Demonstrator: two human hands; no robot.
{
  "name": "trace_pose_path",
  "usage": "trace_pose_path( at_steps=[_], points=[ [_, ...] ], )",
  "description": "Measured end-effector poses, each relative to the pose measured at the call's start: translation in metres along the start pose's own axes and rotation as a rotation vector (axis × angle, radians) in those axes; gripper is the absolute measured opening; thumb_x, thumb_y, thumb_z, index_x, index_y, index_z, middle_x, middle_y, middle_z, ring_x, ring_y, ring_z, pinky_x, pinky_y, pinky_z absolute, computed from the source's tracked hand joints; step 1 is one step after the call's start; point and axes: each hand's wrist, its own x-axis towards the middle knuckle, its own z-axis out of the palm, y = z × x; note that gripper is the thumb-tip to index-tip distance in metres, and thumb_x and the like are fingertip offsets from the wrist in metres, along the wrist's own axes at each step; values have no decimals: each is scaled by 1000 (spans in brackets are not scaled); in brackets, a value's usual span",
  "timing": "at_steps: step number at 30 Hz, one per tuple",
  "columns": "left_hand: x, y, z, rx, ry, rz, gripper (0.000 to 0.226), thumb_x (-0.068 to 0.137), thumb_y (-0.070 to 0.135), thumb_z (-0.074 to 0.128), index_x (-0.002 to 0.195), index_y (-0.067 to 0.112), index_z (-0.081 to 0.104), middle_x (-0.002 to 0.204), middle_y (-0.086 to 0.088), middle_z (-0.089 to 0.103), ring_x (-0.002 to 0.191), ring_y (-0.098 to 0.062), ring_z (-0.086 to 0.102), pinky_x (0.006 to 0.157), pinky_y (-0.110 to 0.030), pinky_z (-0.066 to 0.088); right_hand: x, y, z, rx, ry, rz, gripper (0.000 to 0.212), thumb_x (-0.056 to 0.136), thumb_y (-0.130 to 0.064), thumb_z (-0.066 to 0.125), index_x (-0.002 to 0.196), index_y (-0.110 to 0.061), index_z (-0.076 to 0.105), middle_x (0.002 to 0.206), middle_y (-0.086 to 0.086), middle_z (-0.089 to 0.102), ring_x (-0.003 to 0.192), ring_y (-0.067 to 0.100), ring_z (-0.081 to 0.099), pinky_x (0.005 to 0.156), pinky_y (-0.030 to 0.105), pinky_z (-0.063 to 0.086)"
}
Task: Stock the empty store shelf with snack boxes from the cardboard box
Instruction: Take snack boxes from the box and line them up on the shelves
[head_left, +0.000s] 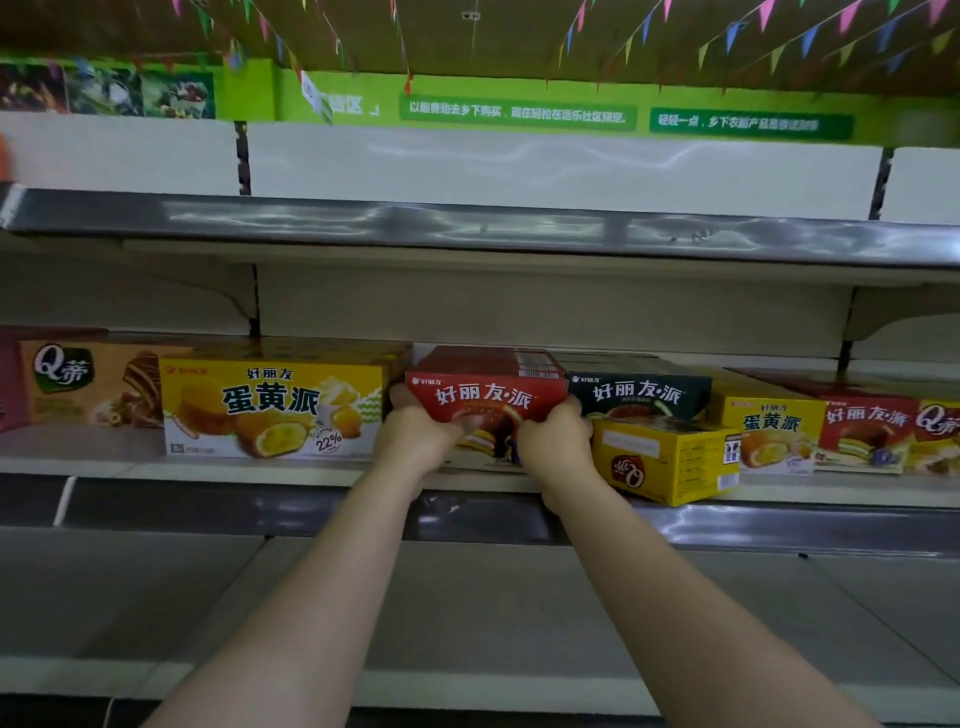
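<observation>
A red snack box is at the middle shelf, tilted a little, between a large yellow box and a dark green box. My left hand grips its lower left corner. My right hand grips its lower right corner. Both forearms reach up from the bottom of the view. The cardboard box is out of view.
On the same shelf stand an orange box at the left, a small yellow box lying askew at the front edge, and yellow and red boxes to the right. The top shelf and the bottom shelf hold nothing.
</observation>
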Motion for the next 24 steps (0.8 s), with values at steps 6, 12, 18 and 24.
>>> trace_pose_path(
  at_steps=[6,12,18,24],
  points=[
    [2,-3,1,55,33,37,76,81,41,74,137,10,33,124,-9,61,112,-31,58,84,-36,48,4,6,4,-54,47,-71,64,91,-10,56,146,-8,24,143,18,33,128,36,40,107,44,37],
    [1,-3,2,141,52,56,74,83,46,71,135,10,33,122,-9,61,110,-31,59,83,-36,49,7,8,11,-107,78,-87,88,90,-17,61,153,-6,0,151,18,23,137,36,32,112,45,34],
    [-6,-4,6,231,65,78,98,84,40,68,150,7,3,139,-17,46,122,-35,51,97,-43,46,-9,14,20,-317,173,-401,96,90,-15,60,151,-3,-13,160,16,-6,148,33,6,119,42,23],
    [-56,-2,21,202,347,549,75,92,17,58,152,11,13,152,-19,28,140,-33,30,112,-45,35,-30,22,17,-328,300,-810,69,90,-27,32,152,-10,7,160,15,9,142,39,29,99,55,46]
  ],
)
